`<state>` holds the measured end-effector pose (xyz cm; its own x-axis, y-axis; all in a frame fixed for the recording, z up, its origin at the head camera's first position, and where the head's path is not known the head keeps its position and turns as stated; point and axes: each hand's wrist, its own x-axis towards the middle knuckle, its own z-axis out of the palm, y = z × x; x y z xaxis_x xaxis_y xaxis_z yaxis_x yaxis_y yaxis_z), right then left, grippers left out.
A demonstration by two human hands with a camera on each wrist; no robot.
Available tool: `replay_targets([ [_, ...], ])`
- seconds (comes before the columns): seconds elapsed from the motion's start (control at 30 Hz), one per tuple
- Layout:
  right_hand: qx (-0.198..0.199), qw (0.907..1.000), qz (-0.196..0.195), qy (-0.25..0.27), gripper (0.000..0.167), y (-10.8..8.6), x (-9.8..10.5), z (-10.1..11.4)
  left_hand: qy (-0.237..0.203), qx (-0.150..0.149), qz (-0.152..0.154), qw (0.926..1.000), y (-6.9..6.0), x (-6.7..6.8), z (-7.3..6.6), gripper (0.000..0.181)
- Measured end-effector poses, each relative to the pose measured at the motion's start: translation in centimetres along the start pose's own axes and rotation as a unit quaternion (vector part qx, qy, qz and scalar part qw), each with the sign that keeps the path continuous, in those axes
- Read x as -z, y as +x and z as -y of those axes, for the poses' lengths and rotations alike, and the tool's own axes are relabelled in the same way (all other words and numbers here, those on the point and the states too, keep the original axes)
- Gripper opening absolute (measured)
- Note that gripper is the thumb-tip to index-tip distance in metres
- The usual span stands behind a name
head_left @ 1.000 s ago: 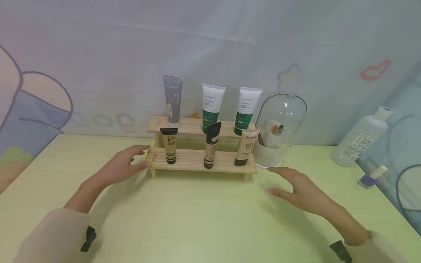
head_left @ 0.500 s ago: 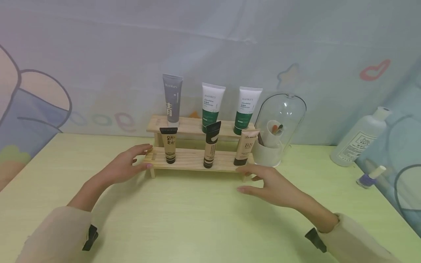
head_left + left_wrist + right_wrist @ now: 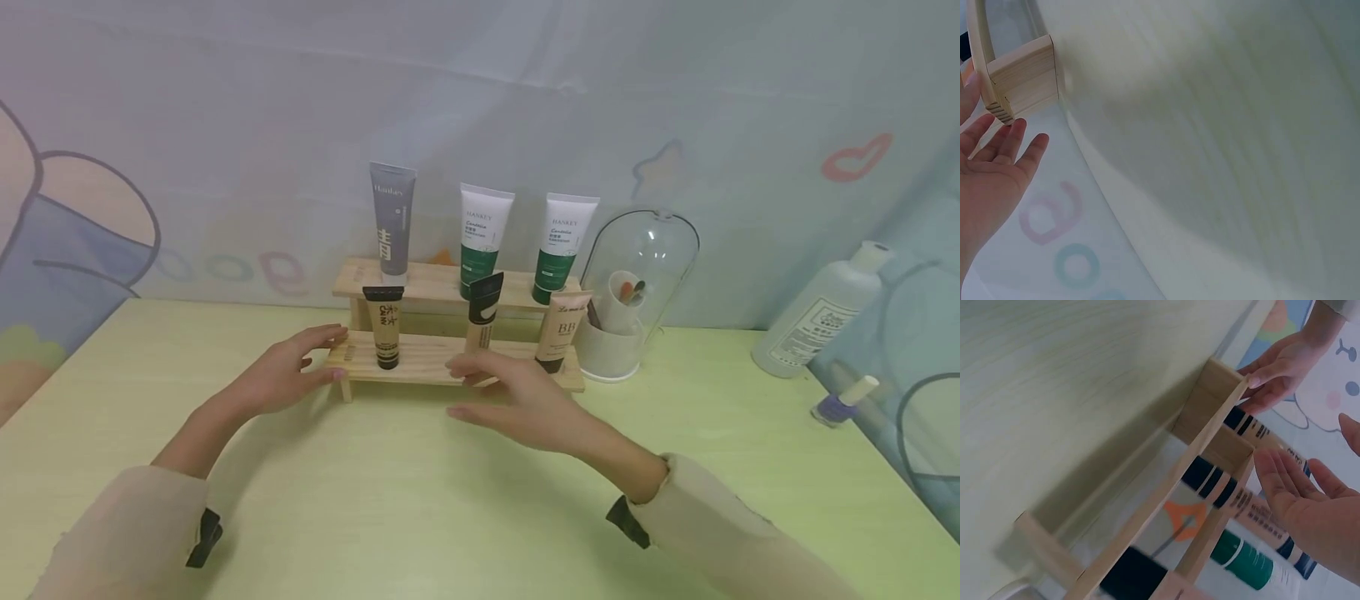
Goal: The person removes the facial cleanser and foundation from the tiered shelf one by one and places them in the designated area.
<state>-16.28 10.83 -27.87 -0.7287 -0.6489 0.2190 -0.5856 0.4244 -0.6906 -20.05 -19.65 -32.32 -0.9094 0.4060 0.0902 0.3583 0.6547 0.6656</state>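
Observation:
A two-tier wooden rack (image 3: pixel 429 357) holds upright cosmetic tubes. A grey tube (image 3: pixel 393 221) and two white-and-green tubes (image 3: pixel 480 233) stand on its upper step. On the lower step are a small black-capped tube (image 3: pixel 387 329), a black-and-beige tube (image 3: pixel 485 302) and a BB cream tube (image 3: pixel 561 329). My left hand (image 3: pixel 277 379) holds the rack's left end, thumb at the front edge and fingers at the side. My right hand (image 3: pixel 525 404), fingers loosely extended, is in front of the black-and-beige tube and hides its lower part. No contact with that tube can be made out.
Right of the rack stands a clear dome (image 3: pixel 660 250) over a white holder (image 3: pixel 611 354) with brushes. Farther right are a white bottle (image 3: pixel 817 321) and a purple nail polish bottle (image 3: pixel 838 408). A printed cloth (image 3: pixel 247 108) hangs behind the table (image 3: pixel 375 500).
My right hand has moved left along the rack's front, from beside the dome to the black-and-beige tube. My left hand has closed in slightly on the rack's end and stays there.

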Motion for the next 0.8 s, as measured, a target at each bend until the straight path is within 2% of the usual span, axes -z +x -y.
replay_targets([
  [0.2,-0.006,0.9993,-0.031,0.021,0.042,2.3,-1.7,0.6,-0.007,-0.003,-0.001,1.0,0.0,-0.1,0.2,0.059],
  [0.5,-0.063,0.9947,-0.069,0.044,0.048,4.8,-3.5,1.4,-0.006,0.003,0.002,1.0,0.0,-0.1,0.2,0.056],
  [0.8,-0.117,0.9866,-0.106,0.042,0.046,6.6,-4.4,0.8,-0.013,0.006,0.002,0.9999,0.1,-0.2,0.4,0.058],
])
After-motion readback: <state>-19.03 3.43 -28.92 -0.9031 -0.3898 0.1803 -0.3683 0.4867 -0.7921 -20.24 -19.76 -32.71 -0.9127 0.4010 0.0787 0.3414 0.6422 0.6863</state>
